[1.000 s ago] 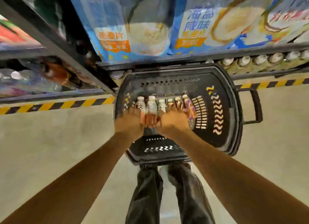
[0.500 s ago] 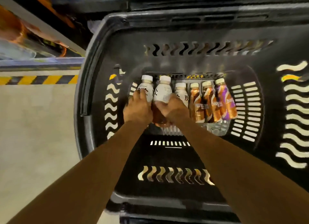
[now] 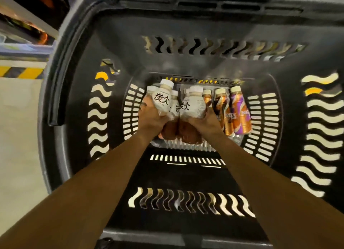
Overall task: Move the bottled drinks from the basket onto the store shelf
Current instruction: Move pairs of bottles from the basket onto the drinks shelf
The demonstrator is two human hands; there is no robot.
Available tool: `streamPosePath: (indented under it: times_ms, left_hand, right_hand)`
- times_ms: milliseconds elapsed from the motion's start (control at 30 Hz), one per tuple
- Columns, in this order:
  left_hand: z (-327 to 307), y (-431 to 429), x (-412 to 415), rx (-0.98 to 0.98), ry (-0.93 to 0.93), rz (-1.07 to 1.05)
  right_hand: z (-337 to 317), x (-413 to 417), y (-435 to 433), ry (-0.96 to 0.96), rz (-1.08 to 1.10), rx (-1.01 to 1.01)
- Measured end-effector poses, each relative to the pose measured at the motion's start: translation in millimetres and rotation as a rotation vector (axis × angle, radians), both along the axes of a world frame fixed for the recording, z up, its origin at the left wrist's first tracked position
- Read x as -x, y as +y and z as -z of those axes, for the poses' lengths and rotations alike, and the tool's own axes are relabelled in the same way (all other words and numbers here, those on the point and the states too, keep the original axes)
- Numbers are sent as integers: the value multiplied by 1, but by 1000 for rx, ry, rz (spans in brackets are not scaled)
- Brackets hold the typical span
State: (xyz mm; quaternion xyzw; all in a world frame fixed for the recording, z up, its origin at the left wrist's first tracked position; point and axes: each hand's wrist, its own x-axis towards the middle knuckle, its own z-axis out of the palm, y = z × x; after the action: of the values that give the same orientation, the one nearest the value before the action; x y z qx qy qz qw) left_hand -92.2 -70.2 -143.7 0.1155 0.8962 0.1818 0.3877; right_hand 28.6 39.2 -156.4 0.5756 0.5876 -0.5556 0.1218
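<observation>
I look straight down into a black plastic basket [image 3: 70, 66] with wavy slots in its walls. Both my arms reach to its bottom. My left hand [image 3: 151, 116] grips a white-labelled coffee bottle [image 3: 162, 100] with black characters, raised and tilted left. My right hand [image 3: 206, 119] grips a second white coffee bottle [image 3: 193, 105] of the same kind. More white bottles [image 3: 175, 104] stand between and behind them. To the right stand orange bottles [image 3: 221, 111] and a purple-and-orange bottle [image 3: 240, 113], upright against the far wall.
Store shelf edges [image 3: 22, 34] with blurred goods show at the upper left, beyond the basket rim. A yellow-and-black floor stripe [image 3: 20, 72] runs below them. Pale floor [image 3: 18, 137] lies left of the basket.
The view has closed in on the basket. Each hand has closed round a white bottle and lifted it off the row, the left one tilting outward.
</observation>
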Motion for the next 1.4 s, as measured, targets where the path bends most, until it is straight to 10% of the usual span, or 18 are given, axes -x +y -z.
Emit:
streamPosePath:
  times_ms: [300, 700, 1400]
  left_hand:
    - [-94, -12, -9, -175, -399, -417]
    - [-427, -89, -27, -494, -585, -140]
    - [-811, -262, -40, -843, -147, -269]
  right_hand:
    - [-116, -16, -8, 111, 24, 112]
    - [-439, -60, -56, 322, 63, 131]
    - [-815, -3, -215, 821, -89, 95]
